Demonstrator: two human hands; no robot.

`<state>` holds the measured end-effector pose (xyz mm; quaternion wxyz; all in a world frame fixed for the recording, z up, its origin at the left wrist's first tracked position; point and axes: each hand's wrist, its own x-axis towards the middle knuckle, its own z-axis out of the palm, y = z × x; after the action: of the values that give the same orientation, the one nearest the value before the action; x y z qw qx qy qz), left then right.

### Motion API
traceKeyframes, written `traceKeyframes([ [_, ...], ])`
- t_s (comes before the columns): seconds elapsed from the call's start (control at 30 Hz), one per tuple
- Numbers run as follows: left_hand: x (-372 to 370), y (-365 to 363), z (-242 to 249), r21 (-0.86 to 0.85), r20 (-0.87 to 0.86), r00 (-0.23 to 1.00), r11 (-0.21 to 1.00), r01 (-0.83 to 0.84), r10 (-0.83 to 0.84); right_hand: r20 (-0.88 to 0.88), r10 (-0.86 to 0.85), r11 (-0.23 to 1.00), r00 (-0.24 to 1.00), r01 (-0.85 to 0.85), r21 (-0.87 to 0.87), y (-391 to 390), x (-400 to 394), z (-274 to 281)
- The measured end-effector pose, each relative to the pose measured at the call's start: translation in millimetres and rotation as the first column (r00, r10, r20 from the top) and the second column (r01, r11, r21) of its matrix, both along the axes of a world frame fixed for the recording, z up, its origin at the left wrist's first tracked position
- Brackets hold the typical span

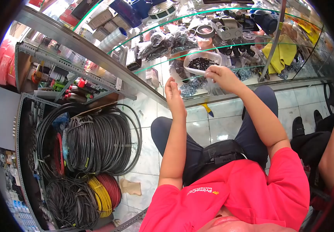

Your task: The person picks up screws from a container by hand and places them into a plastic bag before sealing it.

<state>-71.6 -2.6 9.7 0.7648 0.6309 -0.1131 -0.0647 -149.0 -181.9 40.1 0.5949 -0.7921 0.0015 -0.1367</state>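
Note:
My right hand (221, 78) is closed in a pinch at the front right corner of a white plastic tub (191, 70). What looks like a clear plastic bag (213, 88) hangs below those fingers, blurred against the shelf behind. Small dark screw-like pieces (202, 62) lie inside the tub. To the left, my left hand (174, 97) is raised in front of the display case, fingers stretched upward and nothing visible in them. Both hands are apart from each other.
Glass shelves (198, 50) with packed hardware and a steel post (274, 42) stand ahead. Coiled black cable (97, 143) and yellow wire (100, 196) sit at left. A yellow-and-blue tool (208, 110) lies on the floor. Another person's arm (331, 150) is at right.

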Motion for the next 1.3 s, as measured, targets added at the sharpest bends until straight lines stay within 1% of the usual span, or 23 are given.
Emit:
traceKeyframes([
  [0.07, 0.3, 0.7, -0.2, 0.012, -0.037, 0.999, 1.000, 0.017, -0.016, -0.029, -0.128, 0.992, 0.991, 0.127, -0.029, -9.7, 0.7, -2.9],
  [0.13, 0.4, -0.1, -3.0, 0.018, -0.077, 0.997, 0.999, 0.027, -0.026, 0.006, -0.112, 0.993, 0.994, 0.112, 0.031, -14.6, 1.2, 0.0],
  [0.2, -0.1, -1.7, -6.0, 0.115, -0.026, 0.988, 0.982, 0.152, -0.150, 0.014, -0.172, 0.973, 0.985, 0.168, 0.160, -10.7, -3.5, 13.8],
  [0.23, -3.8, -6.8, -9.0, 0.093, 0.049, 0.972, 0.970, 0.224, -0.229, 0.013, -0.172, 0.974, 0.985, 0.169, 0.152, -9.5, -4.3, 12.6],
  [0.27, -7.1, -10.2, -15.4, 0.097, 0.050, 0.972, 0.969, 0.225, -0.231, 0.013, -0.174, 0.973, 0.985, 0.170, 0.156, -6.9, -3.8, 9.5],
  [0.33, -15.9, -16.8, -28.6, 0.491, 0.317, 0.874, 0.852, 0.182, -0.369, -0.013, -0.087, 0.985, 0.996, 0.088, 0.147, 0.4, -1.6, 3.7],
  [0.4, -31.9, -23.1, -30.5, 0.556, 0.349, 0.846, 0.815, 0.159, -0.404, -0.007, -0.026, 0.979, 1.000, 0.027, 0.200, 10.4, -3.4, 6.3],
  [0.47, -33.8, -29.5, -40.0, 0.619, 0.377, 0.817, 0.775, 0.127, -0.436, 0.024, 0.091, 0.938, 0.996, -0.094, 0.332, 17.1, -3.2, 7.0],
  [0.53, -20.3, -35.2, -63.7, 0.577, 0.425, 0.765, 0.796, 0.183, -0.484, 0.037, 0.139, 0.925, 0.990, -0.143, 0.352, 17.9, -2.2, 6.2],
  [0.57, -26.9, -34.5, -47.6, 0.454, 0.305, 0.811, 0.825, 0.337, -0.499, 0.050, 0.184, 0.910, 0.982, -0.190, 0.368, 17.9, -2.3, 6.1],
  [0.6, -25.4, -33.4, -47.2, 0.454, 0.305, 0.811, 0.825, 0.337, -0.500, 0.063, 0.229, 0.893, 0.971, -0.236, 0.383, 18.0, -2.4, 6.6],
  [0.67, -23.0, -31.4, -44.7, 0.120, -0.007, 0.865, 0.859, 0.498, -0.501, 0.101, 0.206, 0.900, 0.973, -0.229, 0.371, 16.1, -5.2, 12.3],
  [0.7, -27.2, -28.8, -25.4, 0.078, -0.138, 0.858, 0.858, 0.507, -0.495, 0.139, 0.184, 0.906, 0.973, -0.223, 0.359, 15.1, -6.2, 15.0],
  [0.73, -23.5, -25.1, -21.6, 0.078, -0.137, 0.858, 0.858, 0.508, -0.496, 0.140, 0.183, 0.907, 0.973, -0.222, 0.358, 11.4, -6.0, 15.3],
  [0.8, -15.2, -18.7, -17.4, -0.222, -0.272, 0.759, 0.806, 0.549, -0.592, 0.065, -0.015, 0.966, 0.998, -0.002, 0.258, -0.9, -5.0, 14.7],
  [0.83, -9.6, -16.5, -17.5, -0.313, -0.279, 0.727, 0.775, 0.549, -0.627, 0.086, -0.092, 0.981, 0.992, 0.075, 0.179, -5.5, -2.5, 10.3],
  [0.87, -8.0, -13.5, -12.4, -0.312, -0.280, 0.725, 0.774, 0.552, -0.630, 0.086, -0.096, 0.981, 0.992, 0.079, 0.180, -9.5, -3.7, 9.7],
  [0.93, -6.4, -7.9, -3.2, -0.480, -0.260, 0.679, 0.702, 0.525, -0.686, 0.020, -0.102, 0.989, 0.995, 0.104, -0.105, -14.7, -6.3, 9.0],
  [0.97, -4.9, -7.2, -1.7, -0.507, -0.232, 0.672, 0.677, 0.534, -0.704, 0.020, -0.102, 0.989, 0.995, 0.103, -0.106, -14.0, -6.3, 6.5],
  [1.07, -6.8, -5.8, 1.5, -0.543, -0.175, 0.665, 0.634, 0.550, -0.726, 0.009, 0.036, 0.999, 0.999, -0.036, -0.001, -8.7, -5.8, 0.9],
  [1.1, -7.9, -6.7, 3.0, -0.543, -0.175, 0.664, 0.634, 0.550, -0.727, 0.000, 0.009, 0.997, 1.000, -0.009, -0.082, -7.9, -6.3, 2.1],
  [1.17, -9.6, -7.8, 4.1, -0.486, -0.041, 0.678, 0.607, 0.629, -0.734, 0.006, -0.023, 0.978, 1.000, 0.024, -0.209, -7.7, -7.8, 6.6],
  [1.3, -8.8, -6.5, 2.2, -0.411, -0.019, 0.736, 0.676, 0.612, -0.677, 0.009, 0.025, 0.976, 1.000, -0.022, -0.219, -5.0, -8.6, 6.3],
])
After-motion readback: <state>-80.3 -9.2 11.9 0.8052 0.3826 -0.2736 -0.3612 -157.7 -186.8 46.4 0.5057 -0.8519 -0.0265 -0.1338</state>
